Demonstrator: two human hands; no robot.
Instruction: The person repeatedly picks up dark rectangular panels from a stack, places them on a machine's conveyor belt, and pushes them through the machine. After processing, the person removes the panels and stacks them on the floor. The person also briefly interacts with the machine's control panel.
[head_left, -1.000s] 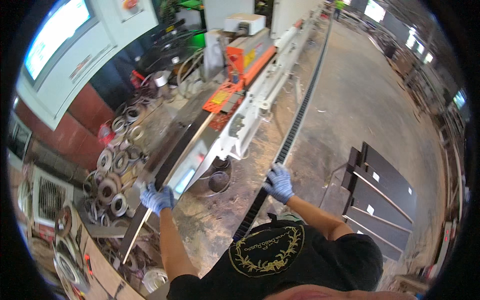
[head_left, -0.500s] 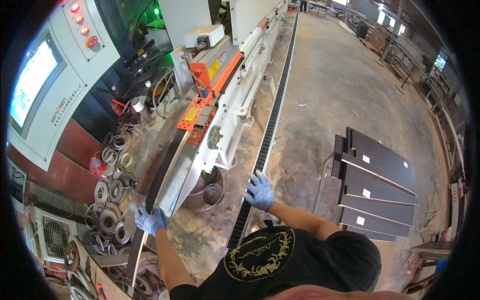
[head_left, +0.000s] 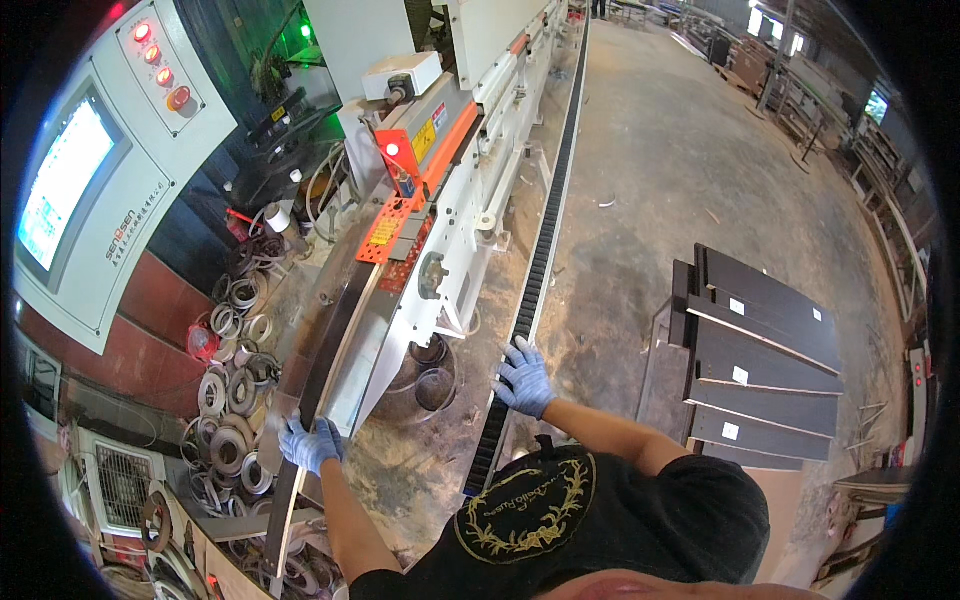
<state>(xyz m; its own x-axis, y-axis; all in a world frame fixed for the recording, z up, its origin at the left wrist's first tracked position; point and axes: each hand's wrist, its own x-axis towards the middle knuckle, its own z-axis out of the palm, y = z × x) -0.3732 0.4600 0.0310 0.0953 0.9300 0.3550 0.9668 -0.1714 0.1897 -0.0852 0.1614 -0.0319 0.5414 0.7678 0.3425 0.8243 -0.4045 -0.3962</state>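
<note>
My left hand point(head_left: 311, 446), in a blue-grey work glove, lies on a long narrow dark board point(head_left: 318, 385) with a pale edge. Its fingers stretch across the board's top with gaps between them. The board runs along the infeed of a white and orange edge-banding machine point(head_left: 425, 150), its far end under an orange guard point(head_left: 385, 232). My right hand point(head_left: 524, 380), gloved the same way, rests spread and flat on a black roller track point(head_left: 533, 290) beside the machine. Nothing is held in it. The palms of both hands are hidden.
Dark panels point(head_left: 765, 340) with white labels lie stacked to the right. A control cabinet point(head_left: 110, 150) with a lit screen and red buttons stands at left. Rolls of edge banding point(head_left: 228, 450) crowd the floor below it. Black hoops point(head_left: 435, 388) lie under the machine.
A red light on the orange guard now glows; it was dark before. The whole view has shifted slightly. Both hands stay at the same places on the board and the roller track.
</note>
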